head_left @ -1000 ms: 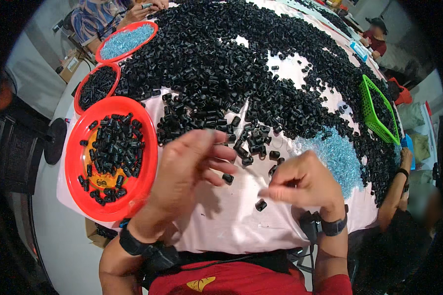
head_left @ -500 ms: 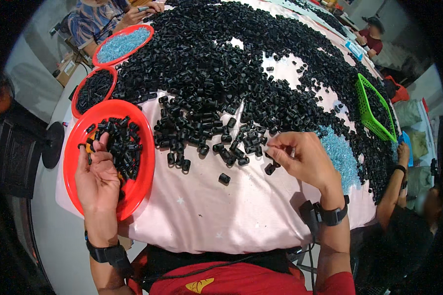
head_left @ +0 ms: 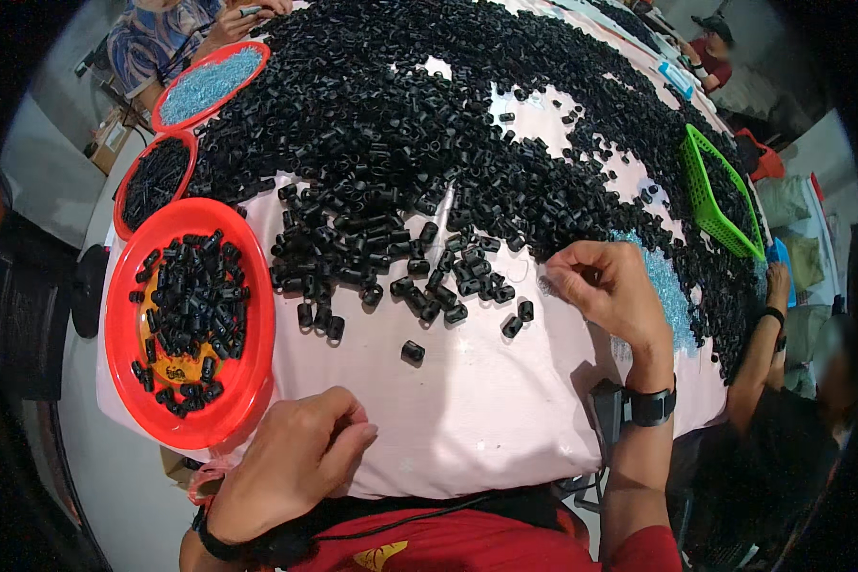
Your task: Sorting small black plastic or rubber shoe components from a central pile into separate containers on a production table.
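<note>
My right hand (head_left: 608, 291) pinches at the right edge of the loose black parts, thumb and forefinger pressed together. At its fingertips is something tiny that I cannot make out. Close by on the cloth lie short hollow black plastic pieces (head_left: 512, 327). My left hand (head_left: 291, 458) is over the near edge of the table, fingers curled in and thumb bent towards them; anything inside is hidden. To its upper left, apart from it, stands a red oval tray (head_left: 259, 315) with many black pieces (head_left: 186, 296) in it.
A big heap of black pieces (head_left: 381, 124) covers the table. Small light-blue pieces (head_left: 665, 286) lie right; more fill a red tray (head_left: 159, 122) far left. A red bowl (head_left: 191, 172) holds thin black parts. A green basket (head_left: 704, 195) stands right. Other people sit around.
My left hand has left the red tray and come down to the right, turning from palm up to palm down. My right hand moved slightly right, still pinching. The view shifted a little.
</note>
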